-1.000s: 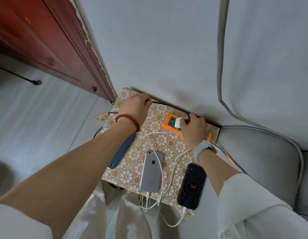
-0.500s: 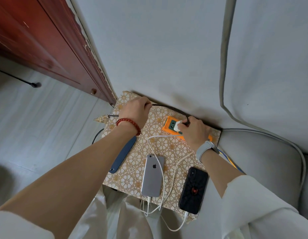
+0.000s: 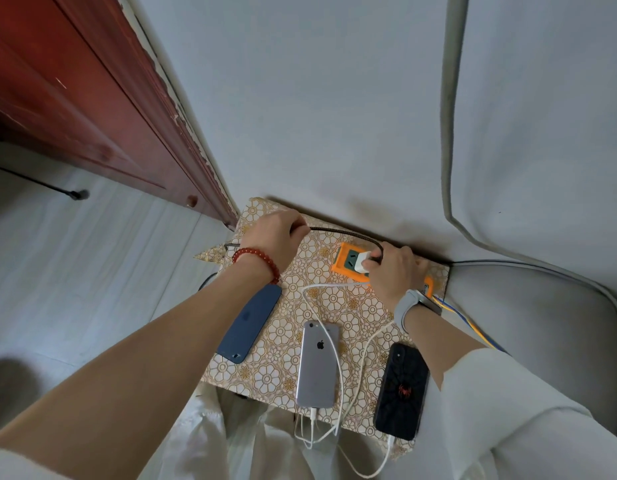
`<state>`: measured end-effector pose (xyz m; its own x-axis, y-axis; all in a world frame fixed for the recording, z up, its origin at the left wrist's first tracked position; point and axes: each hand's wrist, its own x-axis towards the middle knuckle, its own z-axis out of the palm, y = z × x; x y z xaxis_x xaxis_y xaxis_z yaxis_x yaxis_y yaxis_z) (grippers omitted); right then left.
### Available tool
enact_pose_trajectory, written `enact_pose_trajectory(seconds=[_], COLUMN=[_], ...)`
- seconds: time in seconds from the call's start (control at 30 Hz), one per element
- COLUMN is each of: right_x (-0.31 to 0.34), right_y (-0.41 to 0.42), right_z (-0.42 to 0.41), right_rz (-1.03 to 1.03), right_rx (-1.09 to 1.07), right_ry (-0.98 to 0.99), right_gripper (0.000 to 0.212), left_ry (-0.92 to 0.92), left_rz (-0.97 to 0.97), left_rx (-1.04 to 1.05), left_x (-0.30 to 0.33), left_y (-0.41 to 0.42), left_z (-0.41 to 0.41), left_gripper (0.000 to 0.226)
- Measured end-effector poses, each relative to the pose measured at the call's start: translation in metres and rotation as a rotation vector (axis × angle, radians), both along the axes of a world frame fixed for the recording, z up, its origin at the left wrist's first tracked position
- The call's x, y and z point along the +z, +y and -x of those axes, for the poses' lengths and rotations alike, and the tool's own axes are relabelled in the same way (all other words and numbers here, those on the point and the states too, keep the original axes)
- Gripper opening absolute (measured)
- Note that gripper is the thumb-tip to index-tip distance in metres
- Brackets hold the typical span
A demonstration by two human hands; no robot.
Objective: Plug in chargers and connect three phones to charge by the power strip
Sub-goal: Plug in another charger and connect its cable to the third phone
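An orange power strip lies at the back of a small table with a gold flower cloth. My right hand is shut on a white charger sitting in the strip. A dark braided cable runs from that charger to my left hand, whose fingers are closed around its other end. Three phones lie face down: a blue one on the left with no cable at it, a silver one and a black one, each with a white cable at its near end.
A red wooden door stands to the left, a pale wall behind the table. A grey sofa arm adjoins the table on the right. Blue and yellow wires leave the strip. White cable loops hang over the table's near edge.
My head has tilted slightly, so the table sits lower in view. My right hand has pressed closer on the white charger; my left hand stays closed on the dark cable.
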<state>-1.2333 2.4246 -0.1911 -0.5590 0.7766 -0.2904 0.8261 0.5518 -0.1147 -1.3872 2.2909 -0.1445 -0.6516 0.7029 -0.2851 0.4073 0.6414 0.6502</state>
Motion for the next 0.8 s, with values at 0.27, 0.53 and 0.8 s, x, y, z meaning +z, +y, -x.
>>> enact_pose_trajectory(seconds=[0.27, 0.53, 0.8], right_x=[0.004, 0.015, 0.012], right_y=[-0.007, -0.012, -0.012], right_z=[0.007, -0.001, 0.004], right_rz=[-0.064, 0.056, 0.013], right_rx=[0.017, -0.014, -0.01], right_ry=[0.006, 0.021, 0.071], right_gripper=[0.018, 0.024, 0.026], left_ry=[0.01, 0.027, 0.026], left_rz=[0.021, 0.026, 0.0], left_rx=[-0.027, 0.011, 0.005], left_x=[0.005, 0.003, -0.004], left_y=[-0.02, -0.029, -0.031], left_z=[-0.006, -0.017, -0.015], left_gripper=[0.019, 0.019, 0.019])
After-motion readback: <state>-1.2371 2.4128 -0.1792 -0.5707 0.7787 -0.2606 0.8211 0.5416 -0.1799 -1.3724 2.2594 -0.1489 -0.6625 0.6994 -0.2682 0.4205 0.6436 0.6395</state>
